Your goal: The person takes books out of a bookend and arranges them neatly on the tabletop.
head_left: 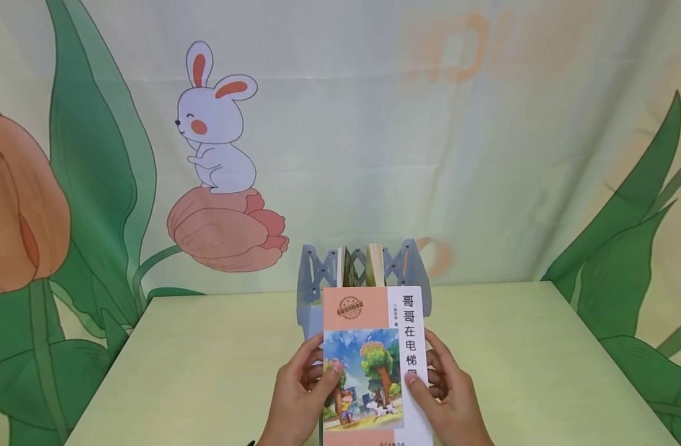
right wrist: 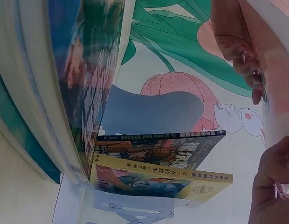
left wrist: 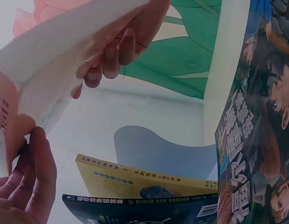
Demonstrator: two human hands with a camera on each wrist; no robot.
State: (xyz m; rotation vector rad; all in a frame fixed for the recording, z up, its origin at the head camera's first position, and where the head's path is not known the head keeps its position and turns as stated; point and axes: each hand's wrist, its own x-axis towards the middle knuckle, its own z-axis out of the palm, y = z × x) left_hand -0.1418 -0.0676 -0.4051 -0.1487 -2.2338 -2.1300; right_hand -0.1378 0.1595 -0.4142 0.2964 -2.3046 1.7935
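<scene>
A book (head_left: 368,378) with a pink and white cover, showing a boy, a dog and trees, is held upright low in the head view. My left hand (head_left: 301,399) grips its left edge, thumb on the front cover and fingers behind. On the opposite edge my right hand (head_left: 452,399) does the same. Just beyond the book stands a blue-grey expanding book rack (head_left: 308,303), its lower middle hidden by the cover. Two books stand apart in the rack: one with a yellow spine (right wrist: 205,178) and one with a dark spine (right wrist: 182,136).
Close by in the wrist views are more books, among them a dark illustrated cover (left wrist: 261,126) and a teal one (right wrist: 23,126). The pale green table (head_left: 206,347) meets a cloth backdrop (head_left: 340,124) printed with a rabbit and tulips, right behind the rack.
</scene>
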